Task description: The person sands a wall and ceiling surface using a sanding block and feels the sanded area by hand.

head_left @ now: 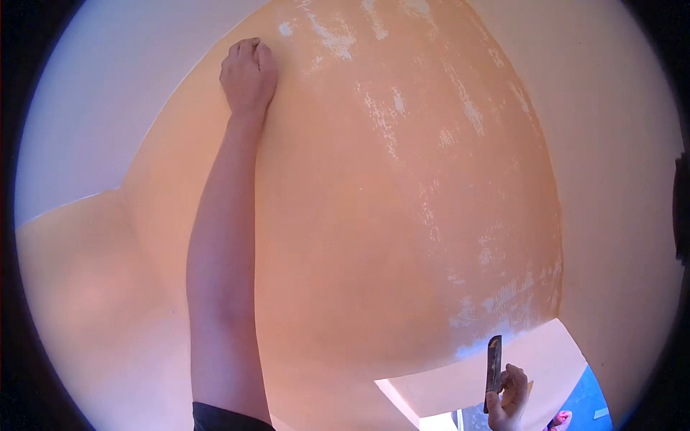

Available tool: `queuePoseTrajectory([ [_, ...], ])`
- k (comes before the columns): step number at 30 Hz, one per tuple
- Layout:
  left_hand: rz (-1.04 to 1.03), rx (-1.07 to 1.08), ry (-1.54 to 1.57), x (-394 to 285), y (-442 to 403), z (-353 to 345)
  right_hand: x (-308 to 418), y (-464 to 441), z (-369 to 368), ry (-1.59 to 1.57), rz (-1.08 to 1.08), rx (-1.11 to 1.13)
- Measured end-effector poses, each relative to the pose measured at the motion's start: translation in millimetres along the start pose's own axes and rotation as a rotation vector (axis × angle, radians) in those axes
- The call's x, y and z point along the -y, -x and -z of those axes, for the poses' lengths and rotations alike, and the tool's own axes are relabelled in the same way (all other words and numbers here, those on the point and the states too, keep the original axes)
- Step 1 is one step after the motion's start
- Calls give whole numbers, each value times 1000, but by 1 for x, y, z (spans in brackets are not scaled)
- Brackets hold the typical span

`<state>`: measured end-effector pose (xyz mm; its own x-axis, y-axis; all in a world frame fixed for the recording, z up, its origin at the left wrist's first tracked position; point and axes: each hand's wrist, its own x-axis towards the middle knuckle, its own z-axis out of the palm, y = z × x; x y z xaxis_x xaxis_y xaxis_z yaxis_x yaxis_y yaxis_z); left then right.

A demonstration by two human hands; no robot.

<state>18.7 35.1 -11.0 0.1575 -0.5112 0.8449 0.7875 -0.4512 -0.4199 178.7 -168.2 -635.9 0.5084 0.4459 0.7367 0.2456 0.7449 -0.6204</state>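
Note:
High on the orange-painted wall [330, 215], my left hand [248, 75] is closed with its knuckles up, against or very near the surface. Whatever its curled fingers hold, if anything, is hidden. My right hand [512, 399], low at the right, grips a narrow dark flat tool [494, 366] between thumb and fingers, its long side nearly upright. The tool is just below the wall's lower edge, near a whitish patch [474, 348]. More pale, patchy streaks [384, 118] run over the upper and right parts of the orange surface.
A pale surface [93, 108] meets the orange along a white line at the upper left. A beige wall [611, 179] borders it on the right. At the bottom right are a lower opening, a blue area [589, 399] and a pinkish shape [560, 420], too small to identify.

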Motion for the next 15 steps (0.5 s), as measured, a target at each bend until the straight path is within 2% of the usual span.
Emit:
queuePoseTrajectory([
  [4,67,76,-13,-12,-7,4,0,11,8,-99,-110,33],
  [8,41,74,7,-4,-2,-3,8,18,1,-153,-224,19],
  [11,52,71,-16,-2,1,-4,13,18,1,-9,-107,79],
  [15,67,64,50,0,6,-7,10,31,-3,-12,-173,80],
])
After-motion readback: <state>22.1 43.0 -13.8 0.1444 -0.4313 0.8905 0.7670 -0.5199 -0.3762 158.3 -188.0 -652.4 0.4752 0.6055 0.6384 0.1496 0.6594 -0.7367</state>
